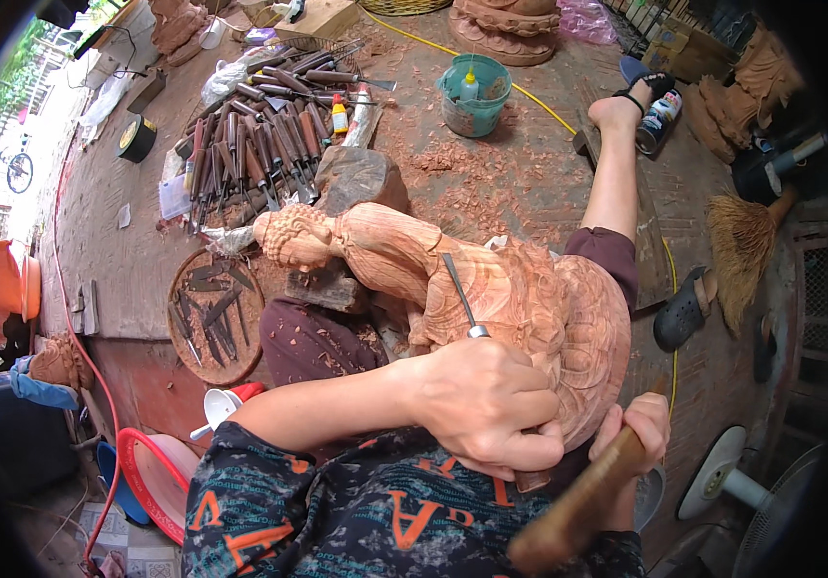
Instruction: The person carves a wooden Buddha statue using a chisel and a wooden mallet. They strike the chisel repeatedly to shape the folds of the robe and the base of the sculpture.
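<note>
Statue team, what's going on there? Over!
Left hand gripping chisel. Right hand gripping wooden mallet. Statue lying down, beneath chisel. Wood chips scattered on floor. Over.

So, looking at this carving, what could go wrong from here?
The right hand holds a wooden mallet close to the left hand, which grips a chisel; a stray swing might catch the knuckles. The chisel's blade also lies over the carved folds of the wooden statue, so a slip could scar that detail.
</note>
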Demonstrator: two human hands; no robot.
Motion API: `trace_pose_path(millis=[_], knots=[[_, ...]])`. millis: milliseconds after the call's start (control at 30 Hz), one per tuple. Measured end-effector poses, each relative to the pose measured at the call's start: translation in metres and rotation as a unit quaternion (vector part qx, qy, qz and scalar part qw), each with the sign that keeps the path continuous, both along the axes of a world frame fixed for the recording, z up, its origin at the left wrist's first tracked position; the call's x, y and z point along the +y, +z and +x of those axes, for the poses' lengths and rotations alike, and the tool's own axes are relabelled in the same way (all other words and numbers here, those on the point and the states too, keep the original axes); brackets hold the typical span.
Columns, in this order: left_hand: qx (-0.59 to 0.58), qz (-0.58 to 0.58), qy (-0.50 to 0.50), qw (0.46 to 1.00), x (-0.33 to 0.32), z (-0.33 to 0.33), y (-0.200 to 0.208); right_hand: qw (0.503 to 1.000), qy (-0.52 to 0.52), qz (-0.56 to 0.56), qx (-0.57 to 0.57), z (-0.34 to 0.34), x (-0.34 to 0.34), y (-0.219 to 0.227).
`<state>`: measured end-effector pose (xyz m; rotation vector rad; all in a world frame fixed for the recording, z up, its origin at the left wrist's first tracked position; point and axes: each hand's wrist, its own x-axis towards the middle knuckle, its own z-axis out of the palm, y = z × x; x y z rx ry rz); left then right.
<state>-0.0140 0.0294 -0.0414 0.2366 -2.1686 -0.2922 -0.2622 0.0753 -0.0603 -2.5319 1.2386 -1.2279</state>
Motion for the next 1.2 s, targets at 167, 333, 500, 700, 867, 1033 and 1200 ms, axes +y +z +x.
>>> trace_pose_path(millis=[167,333,500,700,867,1033,1200], knots=[[-0.006,-0.011,-0.005,1.0,0.002,0.0,-0.005,0.997,0.012,-0.046,-0.054,-0.006,0.0,-0.008],[-0.008,-0.015,0.005,1.0,0.001,0.0,-0.008,0.999,-0.01,-0.043,0.013,-0.007,-0.003,-0.001],[-0.034,0.015,0.018,0.999,0.0,0.002,-0.002,0.999,-0.015,-0.038,0.015,-0.007,-0.002,0.001],[-0.015,0.053,0.023,0.998,-0.004,-0.002,0.007,0.998,-0.032,-0.048,-0.008,-0.008,-0.006,-0.001],[0.005,0.044,0.037,0.998,-0.007,-0.009,0.003,0.998,-0.039,-0.019,-0.034,-0.013,-0.003,-0.008],[-0.009,0.051,0.047,0.998,-0.007,-0.01,0.001,0.998,-0.042,-0.01,-0.041,-0.015,-0.005,-0.009],[-0.038,0.067,0.041,0.996,-0.011,-0.009,0.003,0.998,-0.056,0.023,0.005,-0.013,-0.007,-0.003]])
